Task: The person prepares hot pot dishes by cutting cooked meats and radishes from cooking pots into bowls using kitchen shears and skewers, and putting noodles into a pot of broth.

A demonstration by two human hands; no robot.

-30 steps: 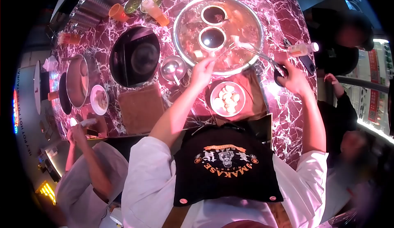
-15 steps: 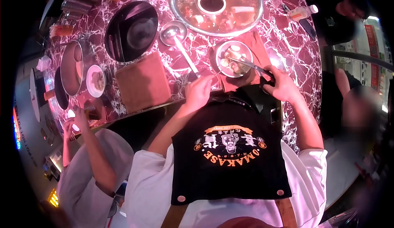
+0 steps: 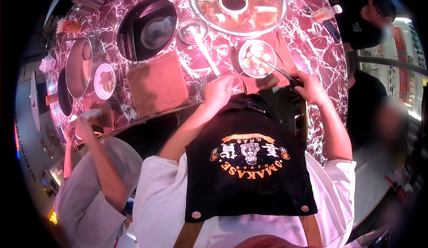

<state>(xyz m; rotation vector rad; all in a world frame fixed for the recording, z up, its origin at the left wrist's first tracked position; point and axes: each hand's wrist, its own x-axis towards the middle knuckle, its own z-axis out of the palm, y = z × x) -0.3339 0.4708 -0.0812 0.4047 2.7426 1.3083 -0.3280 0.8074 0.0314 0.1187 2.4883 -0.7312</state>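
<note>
My right hand (image 3: pixel 310 87) is closed round the dark handles of a pair of scissors (image 3: pixel 280 69). Their blades reach over a small white bowl (image 3: pixel 257 76) and touch the pale food pieces (image 3: pixel 255 57) inside it. To the left of the bowl, my left hand (image 3: pixel 218 92) has its fingers drawn together. A thin line runs from its fingertips to the bowl's edge; what it is cannot be made out. The bowl sits on a brown placemat (image 3: pixel 283 51). A steel ladle (image 3: pixel 194 30) lies with its handle end near my left hand.
A steel hot pot (image 3: pixel 194 14) with reddish broth stands beyond the bowl. At left are a black dish (image 3: pixel 127 47), another brown placemat (image 3: pixel 156 85), a steel pot (image 3: pixel 73 87) and a white bowl (image 3: pixel 98 92). A co-worker's hands (image 3: pixel 80 129) are at the table edge. A bottle (image 3: pixel 325 13) stands at right.
The scissors have drawn slightly back to the right, and more of the food shows. The view has shifted a little. The co-worker's hands at left have moved slightly.
</note>
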